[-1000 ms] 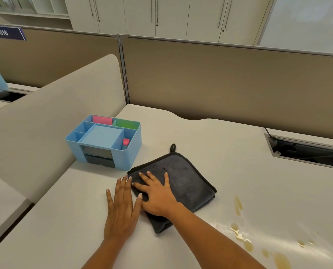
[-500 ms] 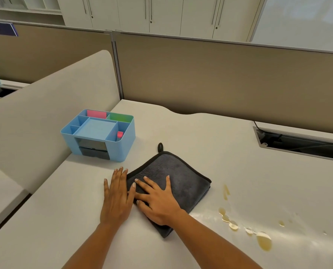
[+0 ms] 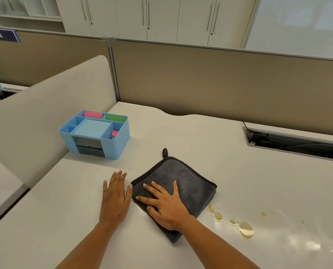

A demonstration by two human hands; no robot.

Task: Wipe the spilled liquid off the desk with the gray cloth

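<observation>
Our right hand (image 3: 166, 208) presses flat on the gray cloth (image 3: 189, 183), fingers spread straight, gripping nothing. The folded cloth lies on the bench (image 3: 200, 136) right in front of us, hanging loop at its far corner. Its right edge sits just beside the nearest drops of the spilled liquid (image 3: 245, 229), a yellowish trail running off to the right. Our left hand (image 3: 115, 199) rests palm down on bare bench, fingers straight, thumb tip by the cloth's left corner. A blue organizer (image 3: 95, 133) stands farther back, left.
</observation>
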